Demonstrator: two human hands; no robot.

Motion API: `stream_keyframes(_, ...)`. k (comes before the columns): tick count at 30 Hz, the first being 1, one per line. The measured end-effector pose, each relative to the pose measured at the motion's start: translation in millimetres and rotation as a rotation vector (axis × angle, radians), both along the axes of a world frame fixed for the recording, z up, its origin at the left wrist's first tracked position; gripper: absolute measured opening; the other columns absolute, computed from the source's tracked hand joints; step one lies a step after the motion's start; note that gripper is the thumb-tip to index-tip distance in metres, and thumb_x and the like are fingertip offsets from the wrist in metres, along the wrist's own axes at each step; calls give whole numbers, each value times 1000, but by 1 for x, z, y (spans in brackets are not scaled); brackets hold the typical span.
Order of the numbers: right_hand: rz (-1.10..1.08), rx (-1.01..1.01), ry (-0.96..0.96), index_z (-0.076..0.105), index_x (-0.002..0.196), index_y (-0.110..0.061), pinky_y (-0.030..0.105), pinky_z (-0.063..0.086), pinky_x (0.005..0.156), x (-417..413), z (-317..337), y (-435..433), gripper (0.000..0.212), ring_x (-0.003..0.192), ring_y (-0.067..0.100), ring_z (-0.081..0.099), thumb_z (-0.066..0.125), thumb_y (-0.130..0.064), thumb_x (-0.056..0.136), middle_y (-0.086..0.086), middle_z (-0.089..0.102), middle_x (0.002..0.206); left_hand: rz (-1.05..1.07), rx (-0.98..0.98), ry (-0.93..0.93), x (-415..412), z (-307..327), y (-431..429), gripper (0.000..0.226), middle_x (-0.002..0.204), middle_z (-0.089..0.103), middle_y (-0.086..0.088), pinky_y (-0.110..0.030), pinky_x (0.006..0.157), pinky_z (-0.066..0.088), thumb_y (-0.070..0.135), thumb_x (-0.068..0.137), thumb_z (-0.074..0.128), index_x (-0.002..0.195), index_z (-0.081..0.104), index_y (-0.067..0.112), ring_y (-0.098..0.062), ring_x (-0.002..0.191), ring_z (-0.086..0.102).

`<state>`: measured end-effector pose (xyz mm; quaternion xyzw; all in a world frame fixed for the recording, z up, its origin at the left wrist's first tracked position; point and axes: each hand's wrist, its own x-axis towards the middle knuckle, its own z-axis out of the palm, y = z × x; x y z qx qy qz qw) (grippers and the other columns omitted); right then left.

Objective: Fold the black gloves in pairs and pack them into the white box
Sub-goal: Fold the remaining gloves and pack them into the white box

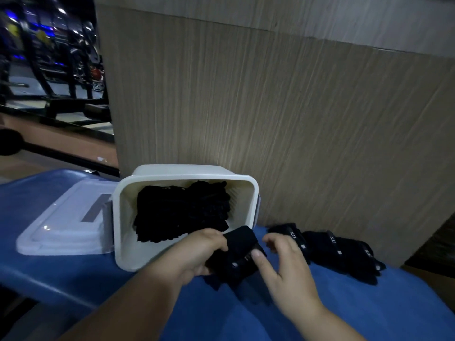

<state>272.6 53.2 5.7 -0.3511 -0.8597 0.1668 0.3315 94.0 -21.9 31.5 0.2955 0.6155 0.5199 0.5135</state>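
Note:
The white box [123, 242] stands tilted on the blue surface, its opening toward me, with several folded black gloves [182, 212] stacked inside. Just in front of its lower right corner, my left hand [199, 254] grips a folded pair of black gloves [237, 257]. My right hand [285, 264] is beside that pair, with relaxed fingers and the thumb tip touching the fabric. More black gloves [337, 249] with small white markings lie flat in a row to the right.
The box's white lid [64, 225] lies flat to the left of the box. A tall wood-grain panel [270, 107] rises right behind the box. The blue surface [246, 311] curves down toward me. Dark gym equipment [49, 57] stands far left.

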Motion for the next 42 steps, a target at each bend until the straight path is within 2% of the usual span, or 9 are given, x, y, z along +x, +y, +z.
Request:
stream_keyframes(6, 192, -748, 322, 45, 125, -39, 36, 44, 104, -44, 14, -6, 53, 118, 12, 55, 71, -43, 78, -6, 55, 127, 99, 94, -60, -34, 10, -19, 32, 102, 70, -14, -34, 72, 55, 2, 84, 47, 105, 69, 15, -24, 86, 65)
stream_keyframes(9, 343, -984, 464, 48, 124, -36, 44, 51, 90, -67, 19, -12, 54, 105, 24, 65, 67, -26, 75, 5, 68, 113, 173, 150, -58, -45, 12, -24, 30, 104, 69, -13, -35, 73, 53, 3, 85, 52, 106, 68, 16, -25, 91, 65)
stream_keyframes(12, 355, -945, 550, 51, 126, -28, 34, 54, 73, -91, 22, -13, 56, 98, 24, 67, 64, -19, 72, 8, 68, 114, 322, 246, -77, -51, 14, -26, 25, 100, 67, -13, -34, 72, 51, 4, 87, 57, 109, 62, 13, -24, 89, 63)
stream_keyframes(16, 323, -868, 602, 49, 131, -26, 35, 54, 85, -121, 28, -8, 49, 109, 21, 63, 65, -15, 86, 0, 65, 119, 459, 381, -154, -62, 15, -26, 23, 101, 69, -10, -35, 70, 53, 17, 92, 59, 115, 57, 14, -23, 90, 67)
stream_keyframes(22, 341, -751, 618, 60, 122, -22, 41, 54, 90, -158, 43, -8, 36, 104, 18, 67, 64, -26, 86, -1, 71, 110, 458, 553, -117, -73, 13, -28, 48, 113, 69, -2, -43, 92, 51, 28, 85, 67, 129, 51, 20, -19, 105, 67)
stream_keyframes(27, 224, -617, 540, 65, 103, -24, 40, 54, 89, -179, 48, -9, 21, 95, 14, 67, 65, -33, 84, -4, 72, 96, 547, 404, 353, -83, 7, -24, 49, 111, 65, 8, -45, 96, 49, 58, 67, 63, 109, 52, 36, -14, 107, 62)
stream_keyframes(32, 179, -488, 473, 65, 104, -21, 11, 43, 70, -192, 54, -10, 14, 87, 3, 61, 63, -26, 91, -9, 68, 93, 684, 259, 763, -94, 2, -14, 52, 134, 44, -14, -45, 111, 32, 40, 91, 51, 136, 40, 16, -29, 127, 41)
stream_keyframes(36, 169, -492, 446, 64, 111, -19, 22, 42, 82, -203, 51, -10, 21, 94, 10, 59, 63, -26, 91, -3, 67, 100, 685, 219, 807, -104, -6, -7, 53, 132, 46, -14, -50, 106, 37, 42, 93, 47, 138, 35, 17, -30, 124, 44)
stream_keyframes(42, 129, -529, 462, 62, 106, -21, 26, 45, 86, -222, 43, -5, 18, 89, 10, 60, 65, -25, 89, -2, 66, 96, 716, 188, 771, -117, -12, 3, 37, 108, 60, -12, -44, 91, 48, 42, 94, 46, 117, 45, 13, -29, 102, 57)
